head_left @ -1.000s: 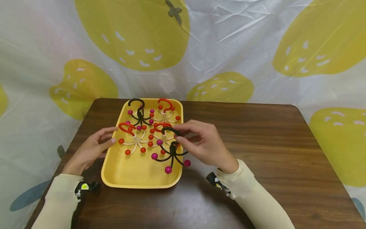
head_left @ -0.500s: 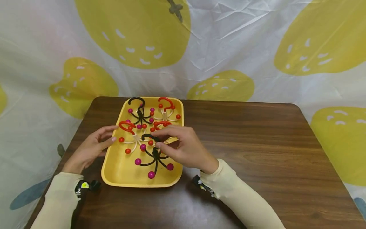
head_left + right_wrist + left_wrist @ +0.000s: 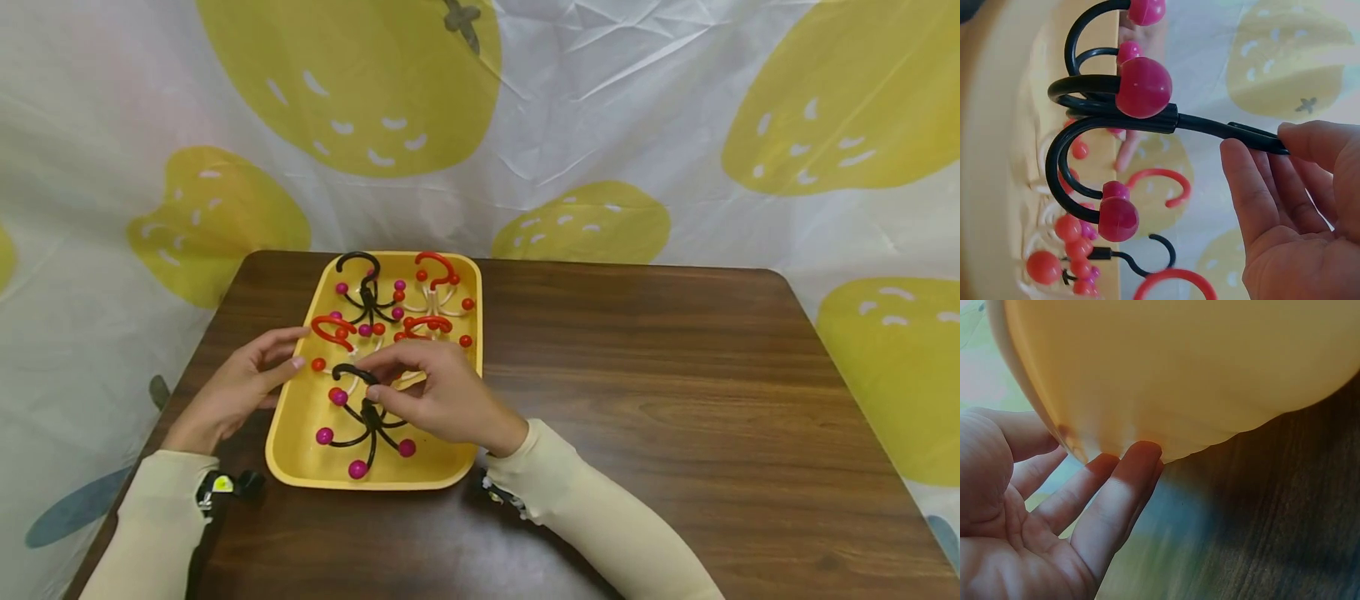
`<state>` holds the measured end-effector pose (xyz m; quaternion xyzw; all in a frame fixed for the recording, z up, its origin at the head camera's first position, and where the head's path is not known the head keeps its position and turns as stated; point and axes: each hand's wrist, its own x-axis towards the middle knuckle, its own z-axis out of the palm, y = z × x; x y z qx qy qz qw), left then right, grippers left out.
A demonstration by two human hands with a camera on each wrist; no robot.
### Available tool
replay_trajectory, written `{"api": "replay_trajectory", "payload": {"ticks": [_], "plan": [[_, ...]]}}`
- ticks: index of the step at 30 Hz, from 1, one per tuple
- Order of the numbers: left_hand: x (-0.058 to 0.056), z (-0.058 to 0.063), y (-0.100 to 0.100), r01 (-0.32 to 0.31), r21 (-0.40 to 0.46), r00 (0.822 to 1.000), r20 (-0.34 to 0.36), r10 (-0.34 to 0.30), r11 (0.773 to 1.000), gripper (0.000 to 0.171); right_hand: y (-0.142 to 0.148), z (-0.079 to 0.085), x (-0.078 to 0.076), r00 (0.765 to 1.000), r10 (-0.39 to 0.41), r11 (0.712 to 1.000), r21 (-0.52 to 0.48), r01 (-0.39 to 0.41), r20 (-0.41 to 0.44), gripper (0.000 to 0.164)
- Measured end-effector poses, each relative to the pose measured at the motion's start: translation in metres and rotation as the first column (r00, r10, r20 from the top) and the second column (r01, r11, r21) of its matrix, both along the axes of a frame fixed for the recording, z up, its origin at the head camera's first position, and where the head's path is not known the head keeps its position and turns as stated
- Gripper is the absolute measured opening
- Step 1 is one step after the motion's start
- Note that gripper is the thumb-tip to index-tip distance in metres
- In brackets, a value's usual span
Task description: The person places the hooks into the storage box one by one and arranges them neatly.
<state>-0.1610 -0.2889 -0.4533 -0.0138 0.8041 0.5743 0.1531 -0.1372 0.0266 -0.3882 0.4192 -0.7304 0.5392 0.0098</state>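
My right hand (image 3: 442,392) pinches the hook of a black multi-arm hanging hook (image 3: 370,417) with magenta balls on its curved arms. In the head view it hangs upright over the near part of the yellow tray (image 3: 375,485). The right wrist view shows thumb and fingertips on the black hook (image 3: 1210,127). My left hand (image 3: 236,387) holds the tray's left side, thumb at the rim and fingers against the outer wall (image 3: 1179,394). Inside the tray, another black hook (image 3: 367,300) stands at the back left. White hooks with red tops and red balls (image 3: 431,296) stand beside and before it.
The tray sits on the left half of a dark wooden table (image 3: 675,400). A white curtain with yellow fruit prints (image 3: 585,218) hangs behind the table. My right hand partly hides the white hooks in the middle of the tray.
My right hand has carried the black hook leftward and slightly nearer, from the tray's right edge to over its near middle. The left hand has stayed at the tray's side.
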Motion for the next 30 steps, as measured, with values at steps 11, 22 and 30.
{"api": "replay_trajectory", "payload": {"ticks": [11,22,30], "plan": [[0.000,0.000,0.000,0.011,0.001,1.000,-0.002,-0.011,1.000,0.060,-0.017,-0.008,0.004,0.992,0.018,1.000,0.020,-0.021,0.122,0.029],[0.000,0.002,0.000,0.011,0.017,1.000,0.020,-0.012,1.000,0.062,-0.032,-0.007,0.007,0.992,0.024,1.000,0.017,-0.026,0.126,0.029],[0.002,0.001,0.000,0.007,-0.013,1.000,0.003,-0.007,1.000,0.062,-0.035,-0.014,0.005,0.993,-0.046,0.998,0.056,0.040,0.113,0.029]]}}
